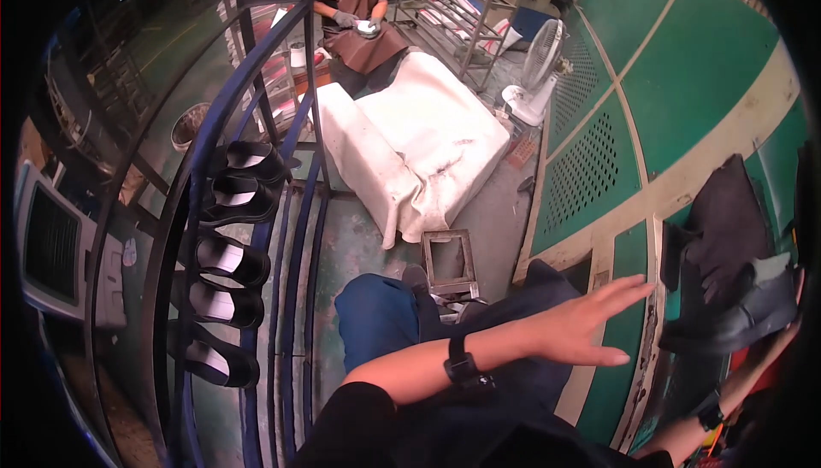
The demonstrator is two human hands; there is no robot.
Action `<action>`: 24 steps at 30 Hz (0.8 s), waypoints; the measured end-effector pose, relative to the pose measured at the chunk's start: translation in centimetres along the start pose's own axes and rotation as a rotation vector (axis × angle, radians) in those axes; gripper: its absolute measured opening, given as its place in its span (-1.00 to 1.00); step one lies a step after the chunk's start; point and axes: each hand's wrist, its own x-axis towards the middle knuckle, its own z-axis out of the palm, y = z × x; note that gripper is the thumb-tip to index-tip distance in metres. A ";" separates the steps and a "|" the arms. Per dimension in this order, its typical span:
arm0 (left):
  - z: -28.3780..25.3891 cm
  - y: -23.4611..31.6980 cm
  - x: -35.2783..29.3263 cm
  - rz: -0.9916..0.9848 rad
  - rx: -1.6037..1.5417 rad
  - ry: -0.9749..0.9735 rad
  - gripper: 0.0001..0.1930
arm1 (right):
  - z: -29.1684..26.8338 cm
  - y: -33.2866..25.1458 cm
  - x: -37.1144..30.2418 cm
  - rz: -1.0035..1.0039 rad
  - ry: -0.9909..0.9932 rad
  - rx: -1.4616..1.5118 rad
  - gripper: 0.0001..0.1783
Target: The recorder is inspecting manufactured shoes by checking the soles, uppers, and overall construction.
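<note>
My left hand (590, 324) stretches out to the right with flat, spread fingers and holds nothing. It hovers over the edge of a green machine top (629, 263), and a black watch (463, 367) sits on its wrist. My right forearm (753, 374) rises from the lower right corner toward a black boot (727, 318) lying on the machine. The right hand itself is mostly hidden behind the boot and the dark rim. A dark piece of fabric (723, 211) lies just beyond the boot. My blue trouser knee (376, 314) shows below.
A blue metal rack (286, 237) at the left carries several black shoe parts (231, 259). A white covered block (419, 152), a small metal frame (449, 263) and a white fan (539, 66) stand on the floor. Another person (359, 6) sits at the back with gloved hands.
</note>
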 end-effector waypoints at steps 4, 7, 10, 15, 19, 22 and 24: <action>-0.7 0.4 -1.7 -0.028 -0.479 -0.143 0.16 | 8.8 9.3 -7.4 0.037 -0.212 0.426 -0.31; -1.0 1.2 -10.1 -0.511 -0.911 0.028 0.07 | 17.9 18.4 -13.6 0.729 -0.182 0.821 -0.50; 0.9 -2.5 -16.4 -0.803 -1.404 0.503 -0.25 | 22.9 26.2 -20.2 1.218 -0.208 0.803 -0.60; 2.0 -3.7 -20.7 -0.903 -1.392 0.783 -0.38 | 28.1 31.1 -25.3 1.469 -0.274 0.834 -0.71; 1.2 -1.5 -21.4 -0.741 -1.233 0.788 -0.25 | 30.9 28.3 -25.2 1.491 -0.344 0.903 -0.70; 0.6 -1.8 -21.0 -0.814 -1.352 0.803 -0.26 | 29.6 29.6 -25.4 1.512 -0.362 0.840 -0.71; 1.2 -3.1 -21.0 -0.900 -1.358 0.818 -0.28 | 28.2 30.2 -26.3 1.502 -0.262 0.754 -0.71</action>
